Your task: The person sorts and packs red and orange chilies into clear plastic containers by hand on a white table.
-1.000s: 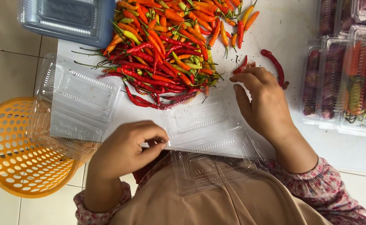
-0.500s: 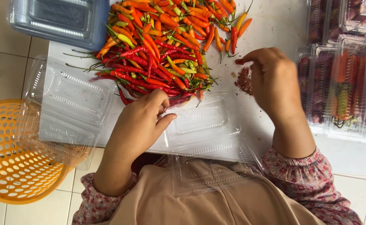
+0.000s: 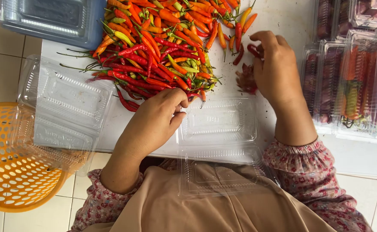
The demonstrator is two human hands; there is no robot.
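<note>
Nearest the camera, at the lower middle of the frame, an open clear clamshell container (image 3: 218, 124) lies on the white table (image 3: 283, 17) with its tray bare and its lid hanging over the near edge above the person's lap; nothing has gone into it so far. The left hand (image 3: 154, 124) rests at the near edge of the chilli pile (image 3: 162, 47), fingers curled, thumb and forefinger pinched on a red chilli there, though the grip is partly hidden. The right hand (image 3: 276, 68) sits right of centre, fingers bent down over a few dark red chillies (image 3: 246, 79); whether it holds one I cannot tell. Most of the pile is unsorted. More empty clamshells (image 3: 64, 107) wait at left beside an orange basket (image 3: 8, 167). Filled, shut packs (image 3: 351, 86) stand stacked at the right edge, so part of the packing looks done.
</note>
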